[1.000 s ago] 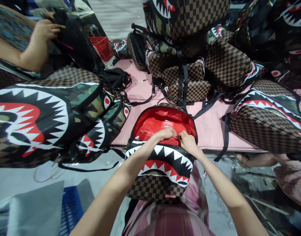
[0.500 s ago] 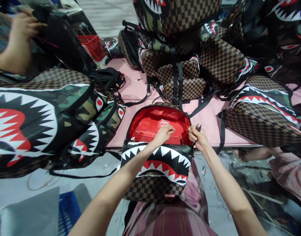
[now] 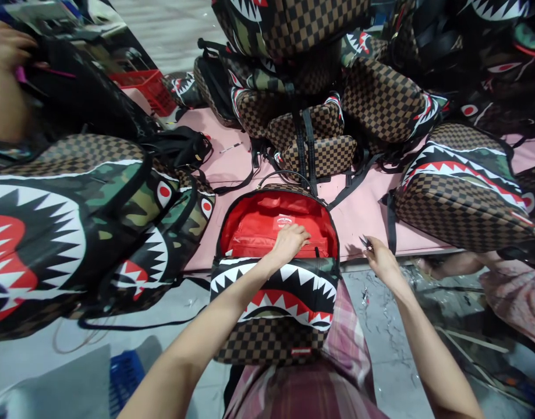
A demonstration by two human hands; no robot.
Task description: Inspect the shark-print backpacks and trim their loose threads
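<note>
An unzipped backpack (image 3: pixel 273 343) with a brown check, a shark mouth and a red lining stands at the pink table's edge, against my lap. My left hand (image 3: pixel 290 241) is over its opening, in front of the red lining. Its fingers are curled together; anything between them is hidden or too small to see. To the right of the bag, apart from it, my right hand (image 3: pixel 383 262) is closed around small dark thread snips (image 3: pixel 365 242), their points showing past the fingers toward the bag.
Finished-looking shark backpacks (image 3: pixel 35 233) lie at the left, and another check backpack (image 3: pixel 459 198) at the right. Several more are piled at the back of the pink table (image 3: pixel 358 218). A co-worker's arm (image 3: pixel 5 81) is at upper left, a red crate (image 3: pixel 147 87) behind.
My right hand, with the snips, has moved right, away from the bag's rim. My left hand stays over the opening. The view has shifted slightly; the co-worker's hand appears farther left.
</note>
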